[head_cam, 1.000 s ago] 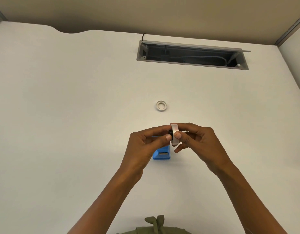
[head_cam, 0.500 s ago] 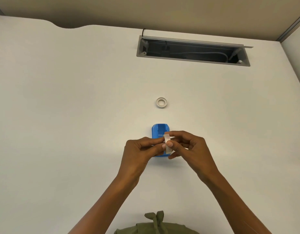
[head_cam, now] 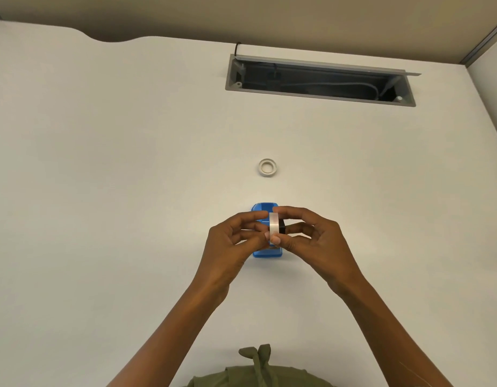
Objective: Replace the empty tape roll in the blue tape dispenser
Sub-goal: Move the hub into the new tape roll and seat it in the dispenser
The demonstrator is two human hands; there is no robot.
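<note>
Roll turned edge-on again: both hands, left hand (head_cam: pixel 230 244) and right hand (head_cam: pixel 311 241), pinch the tape roll (head_cam: pixel 274 226) above the blue dispenser (head_cam: pixel 265 253); empty core (head_cam: pixel 268 168) lies mid-frame beyond.

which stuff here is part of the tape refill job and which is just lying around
Part of the job:
- blue tape dispenser on the desk, under the hands
- new tape roll on a black hub, pinched between left hand and right hand
- empty tape core, set aside farther back

Just lying about:
- open cable tray in the desk
- green cloth at the near edge
</note>
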